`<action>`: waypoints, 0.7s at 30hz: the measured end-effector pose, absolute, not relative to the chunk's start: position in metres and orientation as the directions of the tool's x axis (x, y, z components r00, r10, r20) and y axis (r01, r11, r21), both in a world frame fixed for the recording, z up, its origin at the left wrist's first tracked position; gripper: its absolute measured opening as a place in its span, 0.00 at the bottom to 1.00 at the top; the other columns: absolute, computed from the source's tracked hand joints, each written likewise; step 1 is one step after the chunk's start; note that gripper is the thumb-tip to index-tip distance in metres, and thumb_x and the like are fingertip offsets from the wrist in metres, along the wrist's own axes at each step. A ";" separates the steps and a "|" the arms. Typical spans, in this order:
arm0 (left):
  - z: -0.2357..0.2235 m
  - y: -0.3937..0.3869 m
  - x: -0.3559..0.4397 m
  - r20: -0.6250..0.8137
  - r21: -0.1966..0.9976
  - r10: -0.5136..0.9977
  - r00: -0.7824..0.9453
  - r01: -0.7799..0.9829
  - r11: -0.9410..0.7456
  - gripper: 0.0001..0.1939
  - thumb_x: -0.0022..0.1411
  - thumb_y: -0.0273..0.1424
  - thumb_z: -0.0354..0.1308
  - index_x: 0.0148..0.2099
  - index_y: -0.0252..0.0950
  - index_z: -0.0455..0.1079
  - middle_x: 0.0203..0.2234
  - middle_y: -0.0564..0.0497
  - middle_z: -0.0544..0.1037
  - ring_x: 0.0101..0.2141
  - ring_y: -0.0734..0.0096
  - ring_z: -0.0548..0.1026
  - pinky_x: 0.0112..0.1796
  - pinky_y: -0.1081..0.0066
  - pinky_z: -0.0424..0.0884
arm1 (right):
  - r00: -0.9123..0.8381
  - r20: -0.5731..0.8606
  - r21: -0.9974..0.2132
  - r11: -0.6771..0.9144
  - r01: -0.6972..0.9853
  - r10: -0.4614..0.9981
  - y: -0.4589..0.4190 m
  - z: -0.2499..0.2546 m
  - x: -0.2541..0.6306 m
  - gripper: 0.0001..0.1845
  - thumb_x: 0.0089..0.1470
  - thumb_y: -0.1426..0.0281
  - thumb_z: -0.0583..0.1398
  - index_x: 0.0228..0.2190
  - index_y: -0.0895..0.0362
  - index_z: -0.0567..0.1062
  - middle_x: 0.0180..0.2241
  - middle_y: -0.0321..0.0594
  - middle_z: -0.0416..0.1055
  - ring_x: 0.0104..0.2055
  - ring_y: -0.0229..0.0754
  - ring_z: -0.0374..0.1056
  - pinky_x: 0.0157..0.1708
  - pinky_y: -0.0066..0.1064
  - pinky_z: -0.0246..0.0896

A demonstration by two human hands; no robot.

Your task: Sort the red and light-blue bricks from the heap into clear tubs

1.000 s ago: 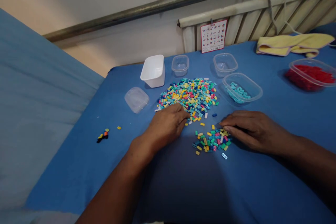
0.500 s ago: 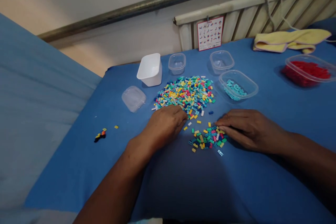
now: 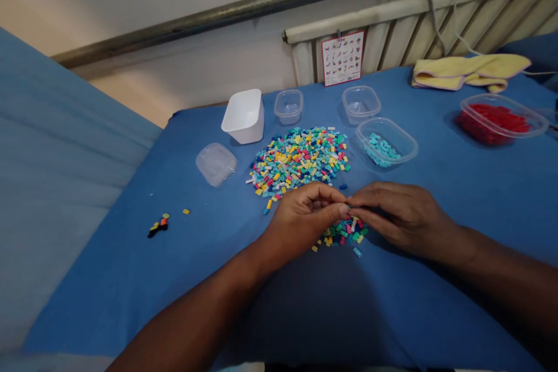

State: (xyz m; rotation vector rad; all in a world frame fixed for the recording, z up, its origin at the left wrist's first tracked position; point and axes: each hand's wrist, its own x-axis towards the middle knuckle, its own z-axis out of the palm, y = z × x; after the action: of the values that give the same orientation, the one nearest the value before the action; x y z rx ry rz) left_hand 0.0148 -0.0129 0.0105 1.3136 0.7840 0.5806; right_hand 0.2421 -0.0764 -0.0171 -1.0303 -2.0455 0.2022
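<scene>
My left hand [image 3: 305, 218] and my right hand [image 3: 399, 215] meet fingertip to fingertip just above a small heap of mixed coloured bricks [image 3: 342, 235] on the blue cloth. Both hands are pinched; what sits between the fingertips is too small to make out. Behind them lies a big pile of small coloured bricks [image 3: 300, 157]. A clear oval tub [image 3: 394, 133] holding teal bricks stands to the right of that pile.
A white tub [image 3: 244, 116], two small clear cups [image 3: 288, 106] [image 3: 361, 103] and a clear lid [image 3: 215, 164] ring the pile. A red-brick tub [image 3: 501, 119] and yellow towel [image 3: 471, 70] lie far right. Loose dark bricks [image 3: 157, 225] lie left. A radiator stands behind.
My left hand left the edge of the big pile and moved right, meeting my right hand's fingertips above the small heap. The view shifted slightly.
</scene>
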 end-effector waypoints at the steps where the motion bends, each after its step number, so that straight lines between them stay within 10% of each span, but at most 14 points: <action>1: 0.010 -0.012 0.014 -0.174 0.983 0.776 0.606 0.058 0.175 0.13 0.63 0.36 0.76 0.42 0.34 0.80 0.33 0.51 0.82 0.33 0.75 0.77 0.37 0.74 0.73 | -0.335 0.599 -0.461 0.655 0.599 0.727 -0.076 -0.018 0.243 0.08 0.71 0.72 0.66 0.50 0.56 0.79 0.40 0.40 0.83 0.40 0.39 0.81 0.42 0.29 0.75; 9: -0.001 -0.010 0.013 -0.141 0.989 0.789 0.598 0.047 0.141 0.13 0.65 0.34 0.73 0.49 0.35 0.80 0.38 0.48 0.85 0.36 0.71 0.82 0.40 0.71 0.78 | -0.423 0.590 -0.341 0.687 0.642 0.688 -0.076 -0.010 0.240 0.07 0.71 0.72 0.66 0.49 0.57 0.78 0.40 0.41 0.83 0.40 0.40 0.78 0.42 0.32 0.73; 13: 0.008 -0.011 0.007 0.125 0.972 0.816 0.564 0.096 -0.216 0.08 0.72 0.36 0.68 0.45 0.36 0.81 0.34 0.49 0.82 0.32 0.73 0.78 0.34 0.72 0.73 | -0.341 0.641 -0.243 0.603 0.760 0.687 -0.071 -0.004 0.263 0.05 0.70 0.69 0.67 0.46 0.56 0.78 0.39 0.42 0.82 0.40 0.44 0.78 0.42 0.36 0.73; 16: 0.023 -0.011 0.002 0.315 0.888 0.674 0.669 0.042 -0.457 0.14 0.76 0.36 0.65 0.36 0.36 0.76 0.28 0.51 0.78 0.31 0.73 0.75 0.35 0.70 0.71 | -0.125 0.732 -0.205 0.392 0.897 0.669 -0.060 -0.003 0.293 0.07 0.69 0.66 0.68 0.46 0.54 0.80 0.42 0.46 0.84 0.44 0.52 0.79 0.46 0.43 0.74; 21: 0.033 -0.032 0.009 0.187 0.836 0.261 0.947 -0.014 -0.549 0.17 0.76 0.37 0.65 0.32 0.39 0.74 0.28 0.47 0.80 0.31 0.68 0.78 0.32 0.67 0.69 | 0.048 0.644 -0.364 0.251 0.897 0.764 -0.042 -0.016 0.324 0.09 0.70 0.61 0.64 0.46 0.51 0.82 0.49 0.53 0.83 0.54 0.62 0.78 0.56 0.58 0.73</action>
State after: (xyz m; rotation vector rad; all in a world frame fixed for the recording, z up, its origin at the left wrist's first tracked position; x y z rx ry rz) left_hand 0.0092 -0.0324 0.0330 2.1265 0.1748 0.3590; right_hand 0.3241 -0.0416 -0.0158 -1.5360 -1.7363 -0.2131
